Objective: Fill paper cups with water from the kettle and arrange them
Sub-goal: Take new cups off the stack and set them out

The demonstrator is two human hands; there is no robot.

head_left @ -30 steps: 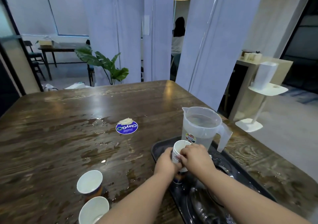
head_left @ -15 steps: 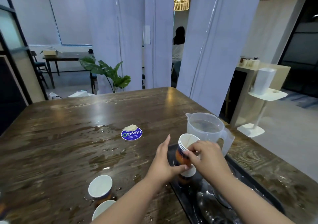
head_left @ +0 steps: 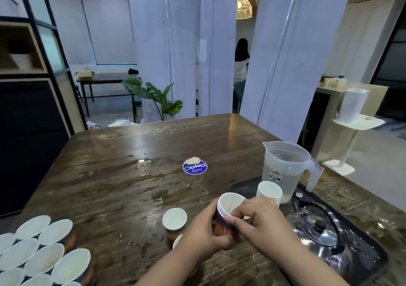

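Paper cups (head_left: 41,255) were clustered at the table's (head_left: 109,176) near left corner; a nested cup stack (head_left: 228,213) was gripped by the left hand (head_left: 204,235) and pinched by the right hand (head_left: 261,224).

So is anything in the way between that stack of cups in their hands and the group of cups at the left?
Partly. The stack is held over the table; one lone cup stands just left of the left hand. Beyond it, wet bare wood reaches the group.

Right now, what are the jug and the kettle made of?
The jug looks like cloudy see-through plastic: water shows through its wall. The kettle looks like shiny metal, mirroring the room, with a dark knob.
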